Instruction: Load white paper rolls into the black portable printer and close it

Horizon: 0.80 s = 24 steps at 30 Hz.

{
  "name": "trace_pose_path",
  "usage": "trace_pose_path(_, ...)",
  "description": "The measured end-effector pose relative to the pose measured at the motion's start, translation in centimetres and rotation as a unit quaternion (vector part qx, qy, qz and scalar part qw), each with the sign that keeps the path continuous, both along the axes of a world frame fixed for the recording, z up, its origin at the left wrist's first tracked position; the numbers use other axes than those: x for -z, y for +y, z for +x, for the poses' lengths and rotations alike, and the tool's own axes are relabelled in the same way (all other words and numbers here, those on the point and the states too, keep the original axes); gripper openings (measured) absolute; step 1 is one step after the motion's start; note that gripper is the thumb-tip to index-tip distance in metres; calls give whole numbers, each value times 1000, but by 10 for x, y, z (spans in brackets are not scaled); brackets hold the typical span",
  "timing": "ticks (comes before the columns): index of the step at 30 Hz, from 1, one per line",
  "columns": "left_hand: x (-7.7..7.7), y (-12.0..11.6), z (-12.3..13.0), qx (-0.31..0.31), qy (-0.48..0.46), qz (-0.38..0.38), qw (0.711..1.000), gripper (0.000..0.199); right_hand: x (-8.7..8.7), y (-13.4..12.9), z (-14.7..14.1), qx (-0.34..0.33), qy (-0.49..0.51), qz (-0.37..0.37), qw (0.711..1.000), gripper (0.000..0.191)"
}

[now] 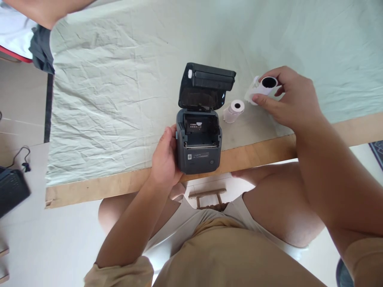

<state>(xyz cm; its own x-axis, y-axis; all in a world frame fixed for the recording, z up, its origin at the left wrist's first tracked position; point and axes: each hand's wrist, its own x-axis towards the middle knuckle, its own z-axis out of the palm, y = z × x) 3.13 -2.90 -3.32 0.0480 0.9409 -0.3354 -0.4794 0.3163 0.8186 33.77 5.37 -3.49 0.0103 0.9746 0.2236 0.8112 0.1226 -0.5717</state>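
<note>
A dark grey portable printer [199, 159] has its black lid [206, 85] raised, and its paper compartment shows no roll inside. My left hand [165, 159] is closed on the printer's left side, holding it at the table's front edge. To the right of the printer, a small paper roll [233, 111] with a narrow black core stands on the cloth. Farther right, my right hand [281, 93] grips a larger white roll [265, 87] with a wide dark core between thumb and fingers; a loose end of its paper hangs at the left.
A pale green wrinkled cloth [113, 95] covers the table, leaving a wooden front edge [98, 191] bare. Another person's arm [48, 10] reaches in at the top left. A black bag-like object [13, 189] lies at the far left, and a wooden stool [208, 195] is below the table.
</note>
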Motion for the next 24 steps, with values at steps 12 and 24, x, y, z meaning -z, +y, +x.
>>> trace_pose_path(12,4,-1,-1,-8,-4,3,1000,40,-5,-1,-10,27,-31,-82,996,49)
trace_pose_path(24,1,-1,-4,14,2,-1,1000,43,-14,-47,-53,-117,-41,114,986,46)
